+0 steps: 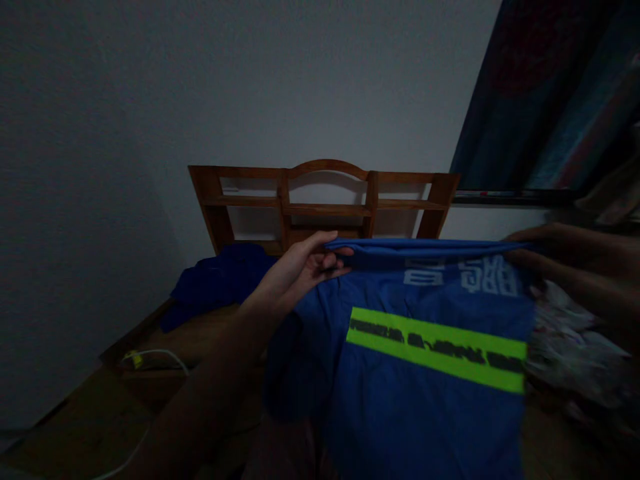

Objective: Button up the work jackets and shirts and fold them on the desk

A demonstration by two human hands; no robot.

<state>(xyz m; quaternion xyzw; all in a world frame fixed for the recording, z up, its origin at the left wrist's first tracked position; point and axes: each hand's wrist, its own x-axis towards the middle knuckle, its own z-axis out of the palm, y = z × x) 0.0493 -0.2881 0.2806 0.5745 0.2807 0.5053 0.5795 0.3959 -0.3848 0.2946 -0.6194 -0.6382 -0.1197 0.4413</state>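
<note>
A blue work shirt (pixel 425 413) with a fluorescent yellow-green stripe and pale printed characters hangs stretched between my two hands. My left hand (pixel 320 260) pinches its upper folded edge at the left, thumb on top and fingers curled beneath. At the right end of that edge, my right hand (pixel 555 257) grips the cloth, though it is dark and partly blurred. A sleeve droops below my left hand. The shirt's lower part runs out of the picture at the bottom.
Behind stands a wooden headboard (pixel 327 210) with open shelves against a pale wall. A darker blue garment (pixel 220 277) lies heaped on the bed surface at the left, near a white cable (pixel 167 352). Dark curtains (pixel 530 100) hang right; crumpled whitish material (pixel 575 340) lies below.
</note>
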